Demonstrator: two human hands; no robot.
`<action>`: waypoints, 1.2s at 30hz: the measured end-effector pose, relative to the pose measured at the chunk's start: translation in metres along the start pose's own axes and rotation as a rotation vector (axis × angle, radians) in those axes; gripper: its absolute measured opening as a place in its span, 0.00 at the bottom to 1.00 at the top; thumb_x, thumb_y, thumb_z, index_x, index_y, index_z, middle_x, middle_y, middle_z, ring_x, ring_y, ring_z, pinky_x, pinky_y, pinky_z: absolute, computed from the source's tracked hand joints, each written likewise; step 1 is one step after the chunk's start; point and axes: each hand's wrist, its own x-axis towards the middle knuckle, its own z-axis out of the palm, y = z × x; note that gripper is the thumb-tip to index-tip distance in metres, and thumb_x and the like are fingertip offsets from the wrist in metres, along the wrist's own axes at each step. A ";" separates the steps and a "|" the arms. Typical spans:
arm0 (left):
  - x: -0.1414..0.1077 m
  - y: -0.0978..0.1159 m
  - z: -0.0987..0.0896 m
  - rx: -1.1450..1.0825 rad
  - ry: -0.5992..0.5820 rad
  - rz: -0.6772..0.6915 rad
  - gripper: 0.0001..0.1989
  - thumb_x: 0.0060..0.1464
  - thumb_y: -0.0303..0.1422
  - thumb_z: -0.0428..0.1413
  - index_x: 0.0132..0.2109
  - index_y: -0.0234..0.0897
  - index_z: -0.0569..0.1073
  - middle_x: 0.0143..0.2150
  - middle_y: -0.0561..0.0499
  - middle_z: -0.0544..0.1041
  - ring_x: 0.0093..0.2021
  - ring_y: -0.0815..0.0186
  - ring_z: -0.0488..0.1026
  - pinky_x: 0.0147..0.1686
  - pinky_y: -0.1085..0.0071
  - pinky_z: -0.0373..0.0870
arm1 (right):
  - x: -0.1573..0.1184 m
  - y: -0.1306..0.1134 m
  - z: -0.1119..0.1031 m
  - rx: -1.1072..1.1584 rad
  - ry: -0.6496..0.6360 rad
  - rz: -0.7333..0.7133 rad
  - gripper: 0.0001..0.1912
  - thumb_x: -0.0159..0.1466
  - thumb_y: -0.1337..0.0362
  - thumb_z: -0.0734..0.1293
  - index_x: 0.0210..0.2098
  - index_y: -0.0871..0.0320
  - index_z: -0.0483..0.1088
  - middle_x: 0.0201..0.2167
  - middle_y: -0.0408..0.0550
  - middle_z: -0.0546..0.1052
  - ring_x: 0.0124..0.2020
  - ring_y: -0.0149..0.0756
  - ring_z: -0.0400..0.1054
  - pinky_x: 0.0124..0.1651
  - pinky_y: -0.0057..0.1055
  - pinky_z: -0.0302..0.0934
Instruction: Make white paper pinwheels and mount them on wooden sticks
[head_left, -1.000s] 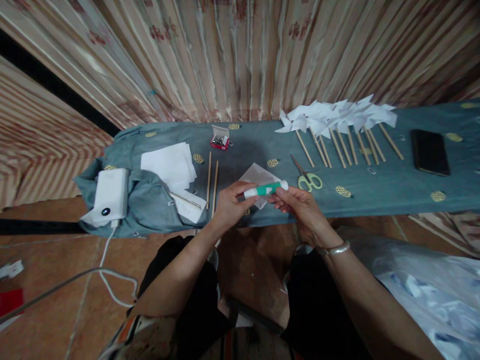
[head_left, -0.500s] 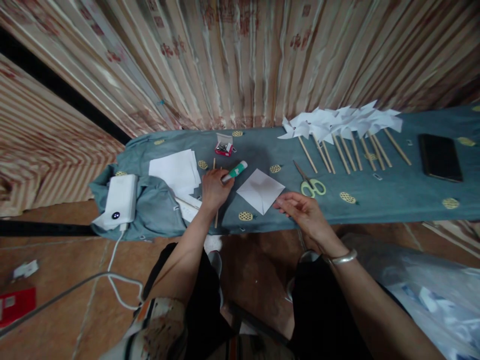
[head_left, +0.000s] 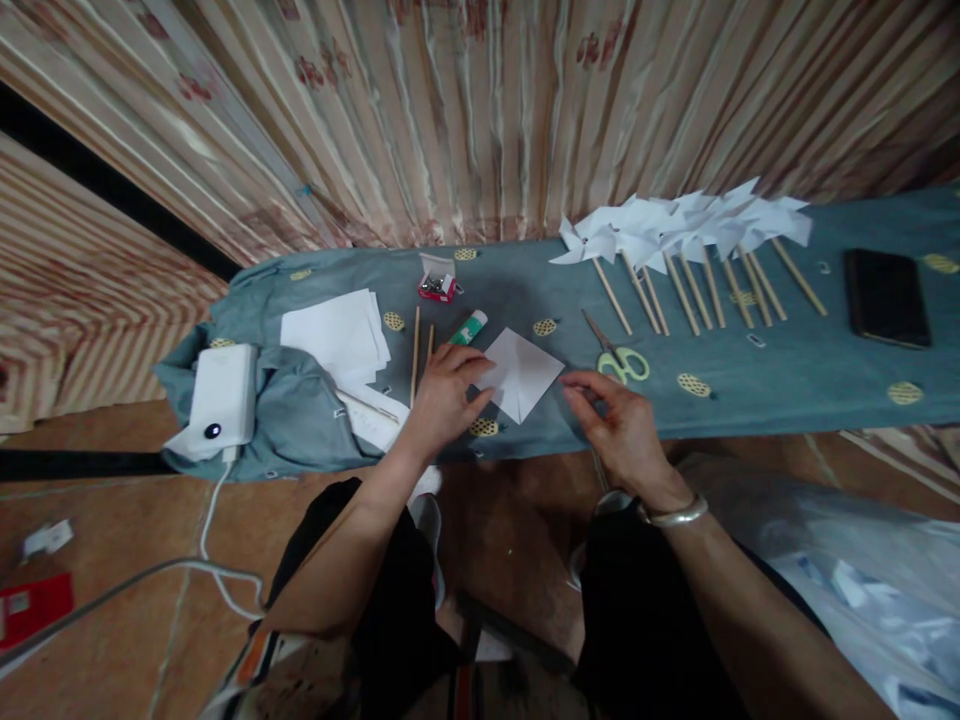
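A white paper square (head_left: pixel 525 372) with creases meeting near its middle lies cornerwise on the cloth. My left hand (head_left: pixel 444 392) is at its left corner, thumb and fingers apart, holding nothing. Just beyond those fingers lies a green and white glue stick (head_left: pixel 469 328), its near end partly hidden by the hand. At the square's right corner is my right hand (head_left: pixel 619 420), fingers bent with a gap between thumb and forefinger. Whether its fingertips touch the paper is hard to tell. Two wooden sticks (head_left: pixel 416 345) lie left of the glue stick, partly behind my left hand.
Green-handled scissors (head_left: pixel 624 362) lie right of the square. Several paper pinwheels (head_left: pixel 667 232) on sticks lie at the back right, near a black phone (head_left: pixel 886 298). Leftward are a red box of small metal pieces (head_left: pixel 437 285), white sheets (head_left: pixel 337 335) and a white power bank (head_left: pixel 221 398).
My left hand has let go of the glue stick, now lying on the cloth, and moved to the paper's left corner. My right hand remains by the right corner; the view has shifted slightly.
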 end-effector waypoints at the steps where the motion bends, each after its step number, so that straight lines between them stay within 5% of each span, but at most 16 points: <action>1: -0.004 0.003 0.001 -0.007 -0.038 0.039 0.13 0.54 0.32 0.58 0.47 0.37 0.76 0.48 0.45 0.75 0.50 0.56 0.68 0.52 0.57 0.64 | 0.000 -0.001 0.000 -0.094 -0.019 -0.087 0.12 0.65 0.60 0.63 0.44 0.54 0.75 0.44 0.51 0.79 0.48 0.45 0.71 0.54 0.46 0.63; 5: -0.015 0.008 0.007 0.022 -0.130 0.122 0.13 0.55 0.29 0.58 0.48 0.37 0.76 0.51 0.44 0.76 0.52 0.55 0.67 0.50 0.56 0.64 | 0.000 0.000 0.005 -0.253 -0.161 -0.280 0.17 0.67 0.64 0.58 0.53 0.56 0.70 0.58 0.55 0.71 0.61 0.48 0.61 0.62 0.52 0.56; 11: -0.016 0.009 0.013 0.101 -0.150 0.205 0.10 0.61 0.32 0.52 0.46 0.38 0.76 0.49 0.46 0.77 0.50 0.57 0.68 0.49 0.59 0.63 | -0.001 0.009 0.015 -0.342 -0.239 -0.317 0.20 0.68 0.65 0.56 0.55 0.59 0.69 0.58 0.56 0.70 0.62 0.46 0.60 0.64 0.49 0.56; 19: -0.018 0.011 0.020 0.154 -0.088 0.255 0.09 0.62 0.32 0.51 0.44 0.35 0.76 0.44 0.47 0.79 0.47 0.59 0.70 0.46 0.62 0.64 | 0.000 0.010 0.018 -0.357 -0.219 -0.315 0.17 0.65 0.68 0.59 0.51 0.59 0.71 0.57 0.57 0.71 0.60 0.49 0.63 0.62 0.52 0.58; 28: -0.032 0.024 0.022 -0.082 -0.067 0.188 0.09 0.63 0.31 0.50 0.44 0.34 0.74 0.42 0.46 0.79 0.44 0.62 0.72 0.43 0.64 0.66 | -0.010 -0.001 0.012 -0.243 -0.241 -0.253 0.15 0.59 0.65 0.68 0.47 0.55 0.71 0.56 0.54 0.71 0.58 0.48 0.65 0.63 0.51 0.55; 36: -0.038 0.026 0.024 -0.191 -0.079 0.135 0.08 0.62 0.30 0.51 0.43 0.34 0.74 0.42 0.46 0.79 0.44 0.62 0.73 0.45 0.63 0.68 | -0.007 0.005 0.021 -0.110 -0.207 -0.171 0.05 0.61 0.61 0.68 0.33 0.53 0.75 0.59 0.49 0.69 0.61 0.50 0.61 0.62 0.53 0.54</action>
